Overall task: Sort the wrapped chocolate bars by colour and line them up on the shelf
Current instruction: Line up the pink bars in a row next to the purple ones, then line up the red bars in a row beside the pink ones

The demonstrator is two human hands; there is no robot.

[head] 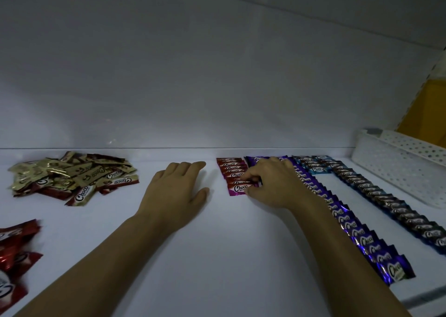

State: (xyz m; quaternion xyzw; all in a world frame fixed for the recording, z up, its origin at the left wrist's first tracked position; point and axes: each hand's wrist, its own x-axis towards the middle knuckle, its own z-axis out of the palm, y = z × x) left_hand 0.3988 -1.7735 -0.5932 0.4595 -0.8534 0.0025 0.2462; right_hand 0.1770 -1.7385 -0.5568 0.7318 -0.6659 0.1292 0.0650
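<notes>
The right hand (272, 184) pinches a pink chocolate bar (237, 188) at the near end of the pink row (231, 168) on the shelf (217, 244), while the left hand (178, 191) lies flat and open beside it.

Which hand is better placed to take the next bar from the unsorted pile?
Left. The left hand lies flat and empty, nearer the pile; the right hand pinches the front bar of the pink row.

Our left hand (178, 191) lies flat in the middle of the frame, with its fingers straight and close together. Our right hand (272, 184) sits just right of it, fingers curled, pinching the end of a pink bar (237, 188). Both bare arms reach up from the bottom edge.
</notes>
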